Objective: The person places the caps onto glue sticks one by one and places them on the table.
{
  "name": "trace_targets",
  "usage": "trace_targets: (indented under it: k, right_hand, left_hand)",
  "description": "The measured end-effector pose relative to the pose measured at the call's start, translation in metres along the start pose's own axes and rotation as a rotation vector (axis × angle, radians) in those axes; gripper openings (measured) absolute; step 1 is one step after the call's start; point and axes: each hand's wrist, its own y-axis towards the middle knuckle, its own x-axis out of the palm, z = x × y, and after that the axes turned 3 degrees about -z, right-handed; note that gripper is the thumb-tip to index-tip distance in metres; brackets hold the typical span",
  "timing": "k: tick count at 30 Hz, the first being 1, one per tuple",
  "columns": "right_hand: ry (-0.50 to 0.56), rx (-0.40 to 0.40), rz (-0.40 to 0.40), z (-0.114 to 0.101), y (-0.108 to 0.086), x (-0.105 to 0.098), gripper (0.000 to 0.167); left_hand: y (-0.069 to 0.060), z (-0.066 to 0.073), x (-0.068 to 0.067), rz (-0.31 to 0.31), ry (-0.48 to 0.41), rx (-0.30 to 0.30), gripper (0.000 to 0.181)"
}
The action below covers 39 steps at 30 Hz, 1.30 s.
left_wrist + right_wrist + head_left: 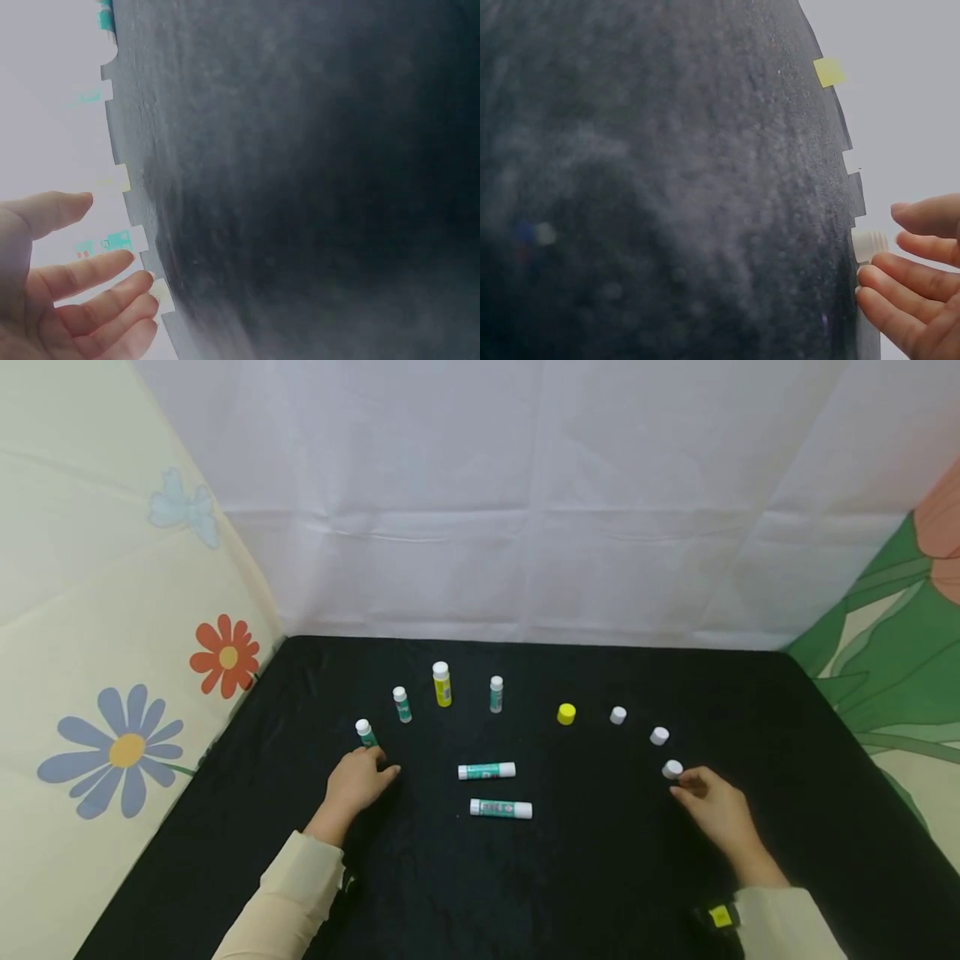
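Observation:
In the head view the left hand (pixel 356 783) is just in front of a green glue stick (pixel 367 734) with a white top; its thumb stands apart from the fingers. The left wrist view shows that hand (pixel 82 292) with nothing between thumb and fingers. At the right, the other hand (pixel 716 810) has its fingertips beside a white cap (pixel 672 769). In the right wrist view this hand (pixel 922 281) is relaxed, thumb apart, near a ridged white cap (pixel 869 246); whether it touches the cap I cannot tell.
Upright behind are a green stick (pixel 402 705), a yellow stick (pixel 442 686) and another green one (pixel 497 695). Two sticks (pixel 487 771) lie mid-table. A yellow cap (pixel 566 714) and white caps (pixel 618 715) stand to the right on the black cloth (pixel 585 877).

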Motion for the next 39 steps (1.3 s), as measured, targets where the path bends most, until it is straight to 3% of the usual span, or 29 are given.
trace_targets:
  k: [17, 28, 39]
  right_hand:
    - [-0.01, 0.039, -0.032, 0.0, 0.003, -0.003, 0.022]
    - [-0.017, 0.021, -0.005, 0.001, 0.006, -0.002, 0.022]
    - [-0.022, 0.024, 0.008, 0.0, 0.011, -0.002, 0.022]
  left_hand:
    - [0.003, -0.015, -0.011, 0.085, -0.016, -0.159, 0.032]
    - [0.011, -0.019, -0.015, 0.134, -0.068, -0.16, 0.036]
    - [0.017, -0.018, -0.017, 0.14, -0.12, -0.149, 0.036]
